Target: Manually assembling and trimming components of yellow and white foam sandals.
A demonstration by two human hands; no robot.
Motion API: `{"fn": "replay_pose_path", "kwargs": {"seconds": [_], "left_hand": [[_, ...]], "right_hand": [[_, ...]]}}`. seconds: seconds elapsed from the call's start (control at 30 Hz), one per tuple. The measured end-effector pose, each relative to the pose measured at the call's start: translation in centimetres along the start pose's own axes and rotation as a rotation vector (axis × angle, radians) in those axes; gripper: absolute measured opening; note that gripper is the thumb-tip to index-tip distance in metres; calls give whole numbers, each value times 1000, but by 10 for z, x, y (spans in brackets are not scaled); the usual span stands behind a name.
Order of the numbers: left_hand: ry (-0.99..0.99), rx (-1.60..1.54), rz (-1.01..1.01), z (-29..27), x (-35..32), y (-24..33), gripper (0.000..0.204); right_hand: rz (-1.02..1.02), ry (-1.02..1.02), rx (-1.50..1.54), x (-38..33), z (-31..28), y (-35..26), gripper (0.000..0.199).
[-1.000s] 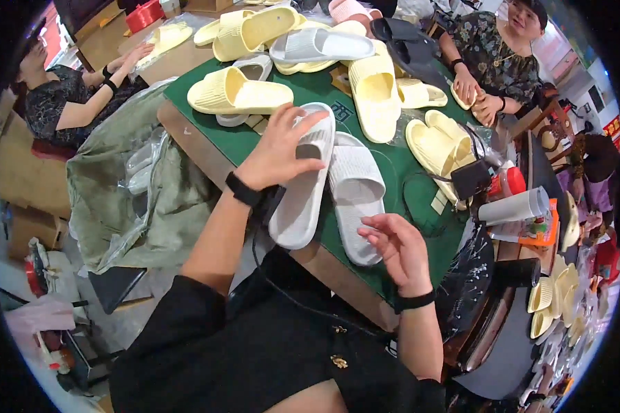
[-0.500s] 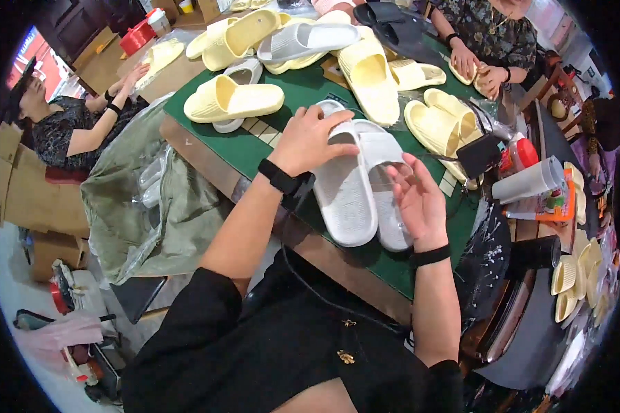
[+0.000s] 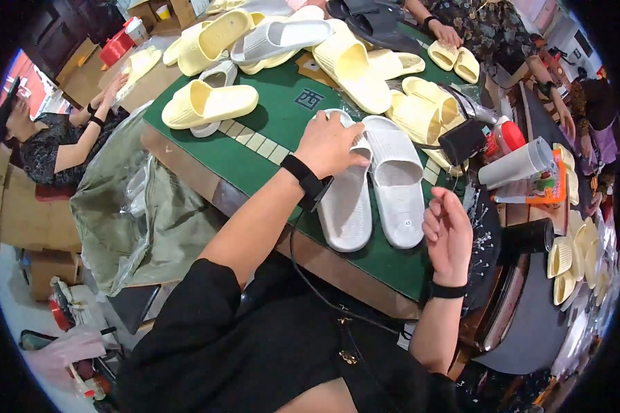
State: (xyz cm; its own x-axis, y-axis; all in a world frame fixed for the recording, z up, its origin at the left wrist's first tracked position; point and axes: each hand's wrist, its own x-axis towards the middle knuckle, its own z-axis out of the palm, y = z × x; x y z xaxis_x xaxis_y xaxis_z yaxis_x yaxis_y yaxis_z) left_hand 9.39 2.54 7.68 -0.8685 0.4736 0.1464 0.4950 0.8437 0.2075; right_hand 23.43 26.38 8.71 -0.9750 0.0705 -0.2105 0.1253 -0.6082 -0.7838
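Observation:
Two light grey slippers lie side by side on a green mat (image 3: pixel 282 120), toes pointing away from me. My left hand (image 3: pixel 329 146) is closed over the strap and toe end of the left grey slipper (image 3: pixel 346 213), covering much of its strap. Beside it, the right grey slipper (image 3: pixel 399 196) lies untouched, with a small white sticker near its heel. My right hand (image 3: pixel 450 234) is off to the right of that heel, open with its fingers loosely bent and nothing in them.
Several yellow slippers (image 3: pixel 210 104) crowd the table's far side, along with another grey slipper (image 3: pixel 282 40) and black slippers (image 3: pixel 372 26). A black box with a cable (image 3: pixel 461 143) and a translucent cup (image 3: pixel 517 164) stand at right. Co-workers sit at far left and far right.
My right hand has drawn off the right grey slipper and moved right. The two slippers now lie flat and slightly apart. My left hand stays on the left one.

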Motion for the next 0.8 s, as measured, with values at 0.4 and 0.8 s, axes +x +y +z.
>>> {"fn": "replay_pose_path", "kwargs": {"seconds": [0.4,0.8], "left_hand": [[302,-471,81,-35,-75,-34,39],[292,-530,2,-20,-111,-41,31]], "right_hand": [[79,28,-152,-76,8,21,26],[168,-83,-217,-82,27,43,26]]}}
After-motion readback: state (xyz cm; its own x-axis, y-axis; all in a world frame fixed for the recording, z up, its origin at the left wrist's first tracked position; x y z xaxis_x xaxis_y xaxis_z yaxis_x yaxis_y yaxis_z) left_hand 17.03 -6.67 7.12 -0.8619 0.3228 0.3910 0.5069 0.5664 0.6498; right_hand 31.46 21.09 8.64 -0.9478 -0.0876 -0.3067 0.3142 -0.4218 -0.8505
